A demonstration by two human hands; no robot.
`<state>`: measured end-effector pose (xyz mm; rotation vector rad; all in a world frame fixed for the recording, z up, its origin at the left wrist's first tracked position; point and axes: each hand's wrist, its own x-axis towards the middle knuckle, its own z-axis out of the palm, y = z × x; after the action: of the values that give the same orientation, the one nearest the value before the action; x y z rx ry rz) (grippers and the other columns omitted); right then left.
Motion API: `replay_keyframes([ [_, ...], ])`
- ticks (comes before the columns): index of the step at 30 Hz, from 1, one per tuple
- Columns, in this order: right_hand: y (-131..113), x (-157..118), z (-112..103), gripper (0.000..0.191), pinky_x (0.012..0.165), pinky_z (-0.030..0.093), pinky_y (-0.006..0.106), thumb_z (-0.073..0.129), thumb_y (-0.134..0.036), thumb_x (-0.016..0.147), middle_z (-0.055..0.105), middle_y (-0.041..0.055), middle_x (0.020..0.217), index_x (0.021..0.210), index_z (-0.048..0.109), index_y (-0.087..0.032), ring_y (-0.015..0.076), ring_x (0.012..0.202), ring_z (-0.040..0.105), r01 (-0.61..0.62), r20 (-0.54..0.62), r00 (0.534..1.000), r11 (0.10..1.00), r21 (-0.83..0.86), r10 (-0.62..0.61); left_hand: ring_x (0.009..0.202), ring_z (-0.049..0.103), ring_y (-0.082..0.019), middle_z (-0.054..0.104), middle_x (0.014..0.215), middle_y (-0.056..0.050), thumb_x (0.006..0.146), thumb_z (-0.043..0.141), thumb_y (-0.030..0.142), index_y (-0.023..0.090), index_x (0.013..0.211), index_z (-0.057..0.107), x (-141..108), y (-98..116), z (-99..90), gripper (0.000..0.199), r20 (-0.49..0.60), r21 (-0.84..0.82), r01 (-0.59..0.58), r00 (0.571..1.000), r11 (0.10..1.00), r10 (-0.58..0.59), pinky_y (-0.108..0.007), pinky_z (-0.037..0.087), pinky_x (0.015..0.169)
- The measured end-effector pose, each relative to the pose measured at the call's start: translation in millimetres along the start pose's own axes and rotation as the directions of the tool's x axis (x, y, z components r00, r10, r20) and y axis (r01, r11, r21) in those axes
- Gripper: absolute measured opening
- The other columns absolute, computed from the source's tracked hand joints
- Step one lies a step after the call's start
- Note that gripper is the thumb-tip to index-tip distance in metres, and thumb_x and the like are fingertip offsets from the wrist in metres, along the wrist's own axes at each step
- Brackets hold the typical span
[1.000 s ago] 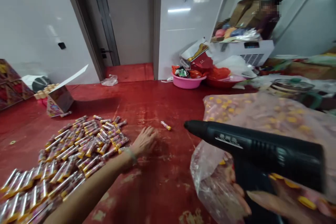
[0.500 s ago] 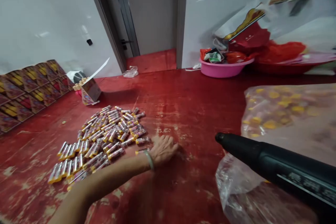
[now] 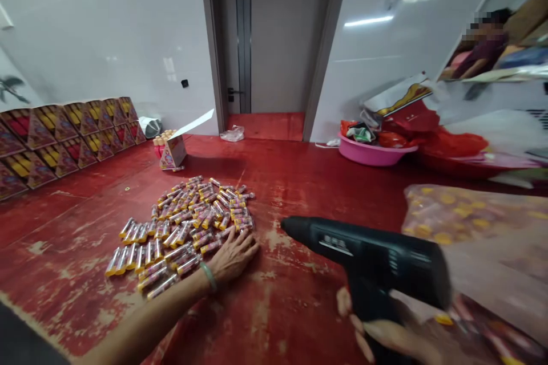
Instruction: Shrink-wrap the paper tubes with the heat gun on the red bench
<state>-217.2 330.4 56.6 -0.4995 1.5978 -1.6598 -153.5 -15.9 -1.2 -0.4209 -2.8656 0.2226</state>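
My left hand lies flat against the lower right edge of a pile of several small clear tubes. The tubes have red and silver wrappers and yellow ends, and they lie side by side on the worn red surface. A green-and-white band circles my left wrist. My right hand grips a black glue gun by its handle, holding it level with the nozzle pointing left, toward the pile. The nozzle is apart from the tubes.
A printed plastic bag lies at right. Rows of patterned pyramid boxes line the left wall. An open small box stands beyond the pile. A pink basin holds scraps near a doorway. A person is at far right.
My left hand has moved against the pile's lower right edge. The glue gun has moved left, and the view has swung, bringing more of the left wall and doorway into sight.
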Motion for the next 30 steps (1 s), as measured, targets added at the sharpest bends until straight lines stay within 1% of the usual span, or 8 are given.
replay_keyframes([
  [4, -31.6, 49.0, 59.5, 0.032, 0.042, 0.037, 0.021, 0.068, -0.040, 0.071, 0.056, 0.0012, 0.060, 0.092, 0.066, -0.017, 0.0139, 0.049, 0.050, 0.037, 0.073, 0.996, 0.994, 0.098, -0.044, 0.140, 0.032, -0.028, 0.049, 0.141, -0.014, 0.099, 0.037, 0.021, 0.015, 0.144, 0.032, -14.8, -6.2, -10.0, 0.046, -0.023, 0.009, 0.002, 1.000, 1.000, -0.002, -0.055, 0.023, 0.116],
  [8, -33.7, 81.1, 82.2, 0.031, 0.050, 0.041, 0.021, 0.067, -0.035, 0.069, 0.060, 0.0034, 0.076, 0.091, 0.068, -0.013, 0.0128, 0.057, 0.054, 0.059, 0.120, 0.990, 0.993, 0.106, -0.072, 0.141, 0.031, -0.028, 0.044, 0.146, -0.014, 0.100, 0.038, 0.032, 0.014, 0.143, 0.037, -55.4, 6.2, -35.9, 0.047, -0.039, 0.051, -0.013, 0.999, 0.999, 0.015, -0.051, 0.018, 0.119],
  [12, -30.6, 84.7, 86.9, 0.029, 0.050, 0.041, 0.021, 0.068, -0.036, 0.070, 0.060, 0.0033, 0.080, 0.089, 0.068, -0.014, 0.0124, 0.057, 0.054, 0.078, 0.076, 0.994, 0.994, 0.075, -0.083, 0.144, 0.022, -0.032, 0.028, 0.156, -0.014, 0.098, 0.040, 0.029, 0.015, 0.151, 0.022, -121.0, 12.7, -42.5, 0.057, -0.115, 0.149, 0.242, 0.967, 0.959, -0.226, -0.055, 0.021, 0.117],
  [17, -44.9, 74.6, 117.2, 0.028, 0.046, 0.040, 0.023, 0.069, -0.032, 0.068, 0.062, 0.0025, 0.077, 0.091, 0.066, -0.016, 0.0134, 0.054, 0.054, 0.061, 0.230, 0.971, 0.998, 0.028, -0.066, 0.140, 0.029, -0.038, 0.039, 0.149, -0.019, 0.095, 0.046, 0.030, 0.012, 0.146, 0.032, -171.4, 11.0, -34.9, 0.056, -0.222, 0.130, 0.455, 0.879, 0.881, -0.421, -0.062, 0.038, 0.107],
  [20, -46.8, 72.6, 130.2, 0.031, 0.047, 0.040, 0.023, 0.071, -0.033, 0.068, 0.061, 0.0021, 0.073, 0.093, 0.064, -0.017, 0.0145, 0.056, 0.054, 0.111, 0.242, 0.966, 0.993, -0.047, -0.097, 0.141, 0.030, -0.032, 0.042, 0.148, -0.014, 0.096, 0.041, 0.019, 0.014, 0.145, 0.033, -171.6, 33.0, -41.2, 0.050, -0.239, -0.001, 0.391, 0.894, 0.921, -0.379, -0.056, 0.040, 0.109],
  [25, -30.3, 56.1, 124.1, 0.049, 0.045, 0.039, 0.024, 0.073, -0.046, 0.072, 0.056, 0.0009, 0.066, 0.109, 0.059, -0.018, 0.0162, 0.054, 0.050, 0.060, 0.077, 0.996, 0.996, -0.068, -0.055, 0.129, 0.049, -0.020, 0.059, 0.131, -0.012, 0.097, 0.040, 0.024, 0.014, 0.137, 0.041, -141.5, 95.6, -45.5, 0.042, -0.289, -0.296, 0.225, 0.905, 0.928, -0.312, -0.037, 0.049, 0.107],
  [27, -23.1, 42.4, 119.0, 0.048, 0.043, 0.036, 0.023, 0.071, -0.046, 0.073, 0.055, 0.0005, 0.068, 0.111, 0.059, -0.019, 0.0155, 0.053, 0.051, 0.018, 0.059, 0.998, 1.000, -0.010, -0.017, 0.131, 0.047, -0.025, 0.058, 0.133, -0.013, 0.094, 0.042, 0.023, 0.013, 0.135, 0.044, -128.4, 108.7, -41.1, 0.042, -0.285, -0.265, 0.249, 0.903, 0.931, -0.323, -0.047, 0.047, 0.109],
  [30, -10.2, 22.0, 112.0, 0.048, 0.045, 0.035, 0.023, 0.072, -0.044, 0.072, 0.055, 0.0007, 0.072, 0.110, 0.062, -0.018, 0.0148, 0.051, 0.055, 0.039, 0.046, 0.998, 0.999, 0.010, -0.039, 0.136, 0.036, -0.038, 0.046, 0.144, -0.018, 0.090, 0.046, 0.018, 0.011, 0.136, 0.044, -120.2, 109.2, -30.8, 0.047, -0.297, -0.115, 0.446, 0.838, 0.888, -0.459, -0.067, 0.041, 0.105],
])
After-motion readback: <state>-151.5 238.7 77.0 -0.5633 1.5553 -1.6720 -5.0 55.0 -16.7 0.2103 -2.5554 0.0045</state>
